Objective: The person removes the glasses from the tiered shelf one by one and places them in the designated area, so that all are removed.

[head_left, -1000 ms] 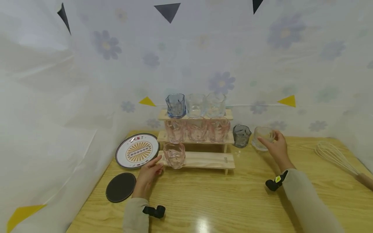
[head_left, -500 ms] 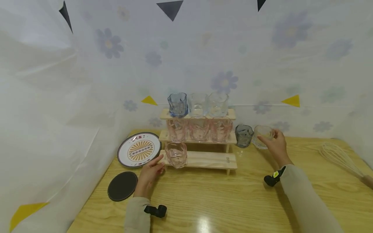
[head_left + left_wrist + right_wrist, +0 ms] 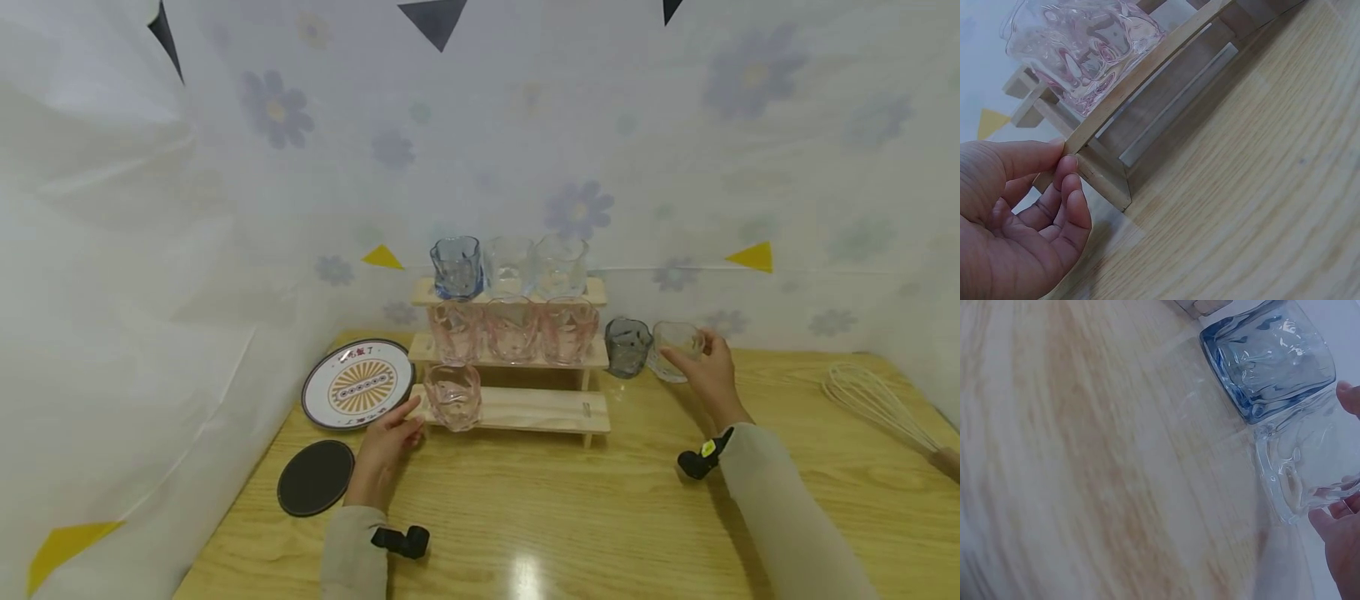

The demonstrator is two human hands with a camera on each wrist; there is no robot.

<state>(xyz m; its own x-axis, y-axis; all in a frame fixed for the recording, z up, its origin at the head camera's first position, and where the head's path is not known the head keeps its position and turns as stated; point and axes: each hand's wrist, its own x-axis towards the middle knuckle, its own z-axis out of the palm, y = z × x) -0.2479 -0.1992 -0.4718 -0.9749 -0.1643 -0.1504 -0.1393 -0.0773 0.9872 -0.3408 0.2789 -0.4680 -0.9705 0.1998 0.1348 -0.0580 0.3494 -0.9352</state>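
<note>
At the lower left corner of the three-tier wooden rack (image 3: 536,410), my left hand (image 3: 385,446) pinches the shelf end between thumb and fingers, as the left wrist view also shows. A pink glass (image 3: 453,398) stands on that lowest shelf, close to the hand. To the right of the rack, my right hand (image 3: 712,379) grips a clear glass (image 3: 675,354) by its right side. That glass is upright, right beside a grey-blue glass (image 3: 627,348). In the right wrist view the blue-tinted glass (image 3: 1269,362) and the clear glass (image 3: 1294,459) appear side by side.
Several pink glasses (image 3: 512,331) line the middle shelf. On the top shelf are a blue glass (image 3: 457,268) and two clear ones (image 3: 561,268). A patterned plate (image 3: 358,385) and a black round coaster (image 3: 315,479) lie left; a whisk (image 3: 877,404) lies far right.
My right hand has shifted slightly left with the clear glass, closing the small gap to the grey-blue glass. The left hand keeps its hold on the rack. The head view has shifted a little.
</note>
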